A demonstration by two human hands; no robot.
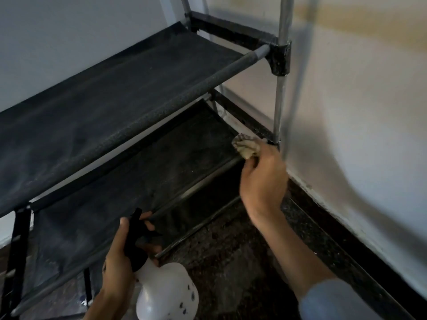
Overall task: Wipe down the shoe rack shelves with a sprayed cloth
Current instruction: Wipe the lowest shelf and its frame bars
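The shoe rack has dark fabric shelves on grey metal tubes; an upper shelf (120,88) runs across the view and a lower shelf (138,179) sits below it. My right hand (263,179) is closed around a crumpled beige cloth (246,146), pressed at the right end of the lower shelf beside the upright pole (279,100). In my left hand (120,257), low in the view in front of the lower shelf, is a white spray bottle (166,294) with a black trigger head.
A pale wall (358,112) stands close on the right, with a dark skirting strip along its base. The floor (231,262) is dark speckled stone. Another wall is behind the rack. A black strap hangs at the rack's left end.
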